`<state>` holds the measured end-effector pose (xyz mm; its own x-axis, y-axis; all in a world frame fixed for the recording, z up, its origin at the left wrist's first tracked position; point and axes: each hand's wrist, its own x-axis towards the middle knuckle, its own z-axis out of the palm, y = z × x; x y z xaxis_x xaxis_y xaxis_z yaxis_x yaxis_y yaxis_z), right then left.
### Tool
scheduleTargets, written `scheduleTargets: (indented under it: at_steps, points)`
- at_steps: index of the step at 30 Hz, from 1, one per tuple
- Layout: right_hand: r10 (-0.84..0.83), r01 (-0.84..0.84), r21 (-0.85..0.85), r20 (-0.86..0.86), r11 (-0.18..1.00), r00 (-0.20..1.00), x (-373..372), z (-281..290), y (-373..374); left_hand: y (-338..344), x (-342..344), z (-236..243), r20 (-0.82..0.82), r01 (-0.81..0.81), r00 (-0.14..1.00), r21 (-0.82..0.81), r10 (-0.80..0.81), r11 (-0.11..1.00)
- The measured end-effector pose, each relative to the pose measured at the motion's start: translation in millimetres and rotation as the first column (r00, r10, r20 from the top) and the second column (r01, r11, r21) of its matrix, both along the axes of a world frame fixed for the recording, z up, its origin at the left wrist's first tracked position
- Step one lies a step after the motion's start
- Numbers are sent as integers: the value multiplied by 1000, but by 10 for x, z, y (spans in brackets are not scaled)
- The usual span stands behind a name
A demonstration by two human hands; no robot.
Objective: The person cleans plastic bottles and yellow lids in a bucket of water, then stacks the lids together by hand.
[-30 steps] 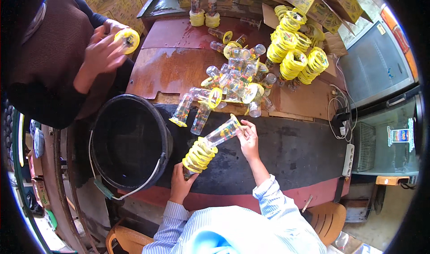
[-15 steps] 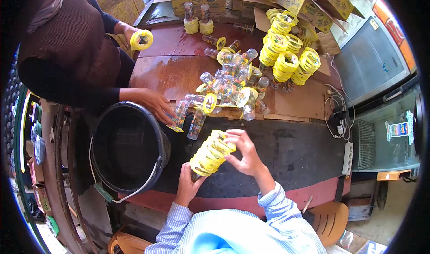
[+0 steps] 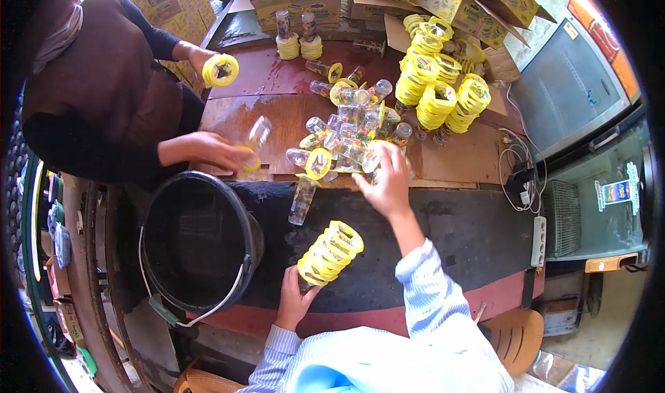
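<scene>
In my left hand (image 3: 296,301) is a slanted stack of nested yellow-rimmed clear plastic cups (image 3: 331,253), gripped near its lower end. My right hand (image 3: 389,185) is stretched out to the near edge of a loose pile of clear cups (image 3: 350,126), thumb and fingers spread beside a cup with a pale yellow rim (image 3: 371,157). Whether the fingertips touch that cup is hard to tell. One cup (image 3: 301,200) lies apart on the dark near part of the table, between the pile and my stack.
A black bucket (image 3: 255,237) stands at the left. Across from it, a person holds yellow-rimmed cups (image 3: 221,70) and a blurred cup (image 3: 258,135). Tall yellow-rimmed stacks (image 3: 436,102) and cardboard boxes (image 3: 443,5) stand at the back right. A power strip (image 3: 539,242) lies at the right edge.
My right hand has left the stack and moved forward to the pile. The stack in my left hand sits slightly lower. The other person has lifted a cup from beside the bucket.
</scene>
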<state>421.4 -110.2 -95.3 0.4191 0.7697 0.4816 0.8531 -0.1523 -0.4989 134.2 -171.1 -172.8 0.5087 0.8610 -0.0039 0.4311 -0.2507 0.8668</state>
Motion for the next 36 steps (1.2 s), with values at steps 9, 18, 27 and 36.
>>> scheduleTargets:
  at_steps: [9,18,27,36]
  points:
    - [80,-10,-445,139,896,987,457,-239,428,142,39,4,-3,-53,999,7,53,999]
    - [603,-570,-197,278,798,748,224,372,-230,218,29,79,43,-84,996,43,82,996]
    - [768,-762,-288,-120,580,629,-162,439,-477,48,113,60,33,-11,999,34,10,999]
    - [688,-803,-144,-443,579,575,-652,-377,-295,-24,-217,-101,-25,-68,997,-49,67,996]
